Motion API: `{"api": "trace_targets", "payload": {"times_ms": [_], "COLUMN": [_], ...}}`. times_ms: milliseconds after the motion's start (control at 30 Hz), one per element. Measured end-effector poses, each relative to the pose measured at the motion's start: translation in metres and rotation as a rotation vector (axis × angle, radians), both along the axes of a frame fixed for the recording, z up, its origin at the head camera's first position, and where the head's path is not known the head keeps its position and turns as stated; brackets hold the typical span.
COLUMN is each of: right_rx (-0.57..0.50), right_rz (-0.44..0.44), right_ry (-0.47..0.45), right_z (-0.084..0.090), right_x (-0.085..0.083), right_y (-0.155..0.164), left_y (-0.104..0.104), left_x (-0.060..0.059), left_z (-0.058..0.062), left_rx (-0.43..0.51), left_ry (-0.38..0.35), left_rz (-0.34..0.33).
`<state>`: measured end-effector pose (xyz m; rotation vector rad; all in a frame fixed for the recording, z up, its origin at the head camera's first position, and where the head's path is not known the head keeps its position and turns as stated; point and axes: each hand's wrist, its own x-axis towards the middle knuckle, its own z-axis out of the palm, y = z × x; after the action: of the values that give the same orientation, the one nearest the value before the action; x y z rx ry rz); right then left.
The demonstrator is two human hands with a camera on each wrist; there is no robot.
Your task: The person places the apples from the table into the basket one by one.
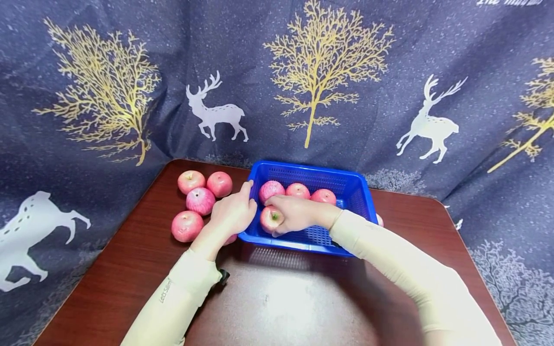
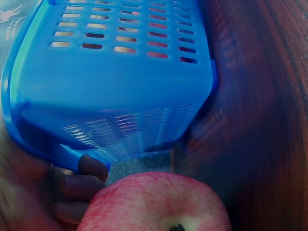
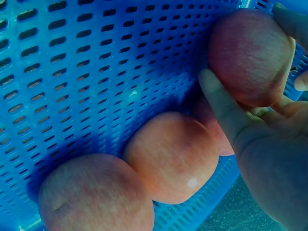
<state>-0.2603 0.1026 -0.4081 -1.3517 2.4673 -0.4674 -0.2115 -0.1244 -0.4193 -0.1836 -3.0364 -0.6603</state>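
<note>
A blue plastic basket (image 1: 298,247) with slotted walls stands on the table. My left hand (image 1: 233,211) grips its left rim; the left wrist view shows fingers (image 2: 79,185) curled under that rim, close to a red apple (image 2: 154,207) outside the basket. Inside, near the front left corner, my right hand (image 1: 296,211) holds a red-and-yellow apple (image 1: 269,220), with fingers and thumb around its sides. Behind it, a row of apples lies along the far side: a striped one (image 1: 271,189), a middle one (image 1: 297,190) and a right one (image 1: 323,196), partly hidden by the right wrist.
Left of the basket, several loose apples (image 1: 187,226) sit on the brown wooden table (image 1: 130,269). Another apple (image 1: 380,220) peeks out past the basket's right side. A dark cloth (image 1: 242,57) printed with trees and deer hangs behind the table.
</note>
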Motion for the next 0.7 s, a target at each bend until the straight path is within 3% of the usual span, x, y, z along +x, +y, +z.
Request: {"api": "trace_targets", "payload": {"times_ms": [700], "right_rx": [-0.025], "right_rz": [-0.003], "right_ry": [-0.055], "right_z": [-0.008], "right_x": [-0.006], "right_y": [-0.011], "left_y": [-0.001], "left_x": [0.001], "left_z": [0.000], "left_rx": [-0.007], "left_ry": [0.011], "left_rz": [-0.009]}}
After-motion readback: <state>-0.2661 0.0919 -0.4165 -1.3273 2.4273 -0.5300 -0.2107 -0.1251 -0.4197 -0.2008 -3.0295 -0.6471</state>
